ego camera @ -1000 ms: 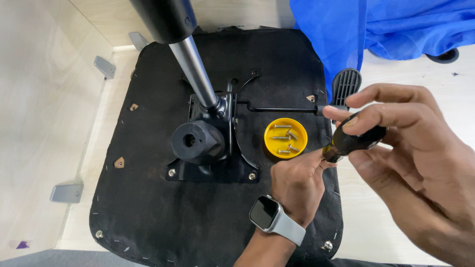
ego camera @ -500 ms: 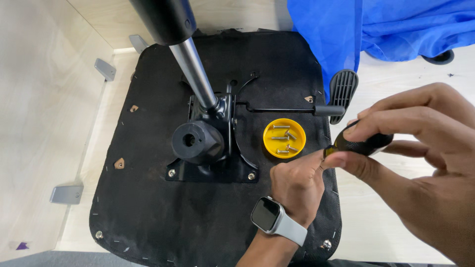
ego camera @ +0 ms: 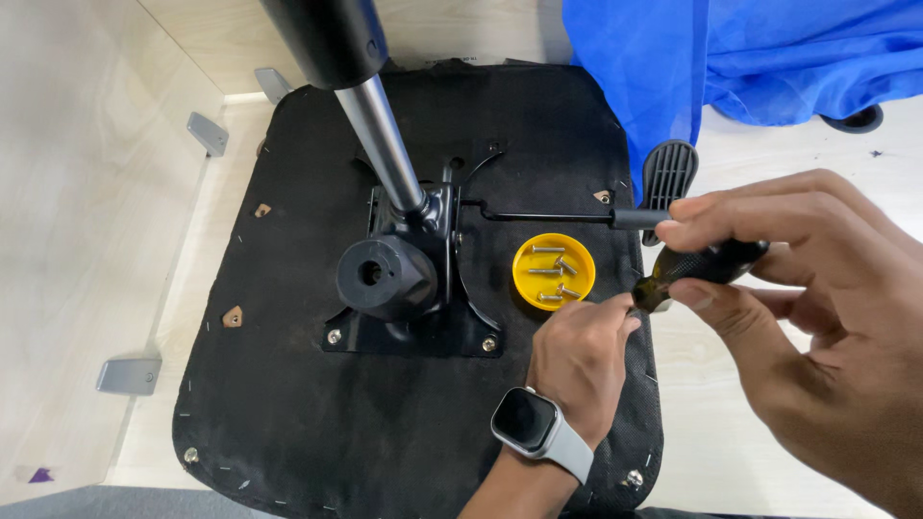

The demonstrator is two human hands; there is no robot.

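Note:
My right hand (ego camera: 817, 317) grips the dark handle of a screwdriver (ego camera: 707, 264), held nearly level over the right edge of an upturned black chair seat (ego camera: 288, 404). My left hand (ego camera: 577, 356), with a watch on the wrist, is curled around the screwdriver's front end; the shaft and tip are hidden under its fingers. Just left of both hands a yellow dish (ego camera: 530, 284) with several screws lies on the seat. A black mechanism plate (ego camera: 413, 298) with a round knob is bolted at the seat's middle.
A grey gas cylinder (ego camera: 380, 144) rises from the plate toward the camera. A thin lever with a black paddle (ego camera: 668, 178) sticks out to the right. Blue cloth (ego camera: 750, 58) lies at the back right. Grey brackets (ego camera: 127, 375) sit on the pale wooden floor at left.
My right hand has drawn a little to the right and lower with the screwdriver, uncovering the lever's end. My left hand has stayed at the tool's front end.

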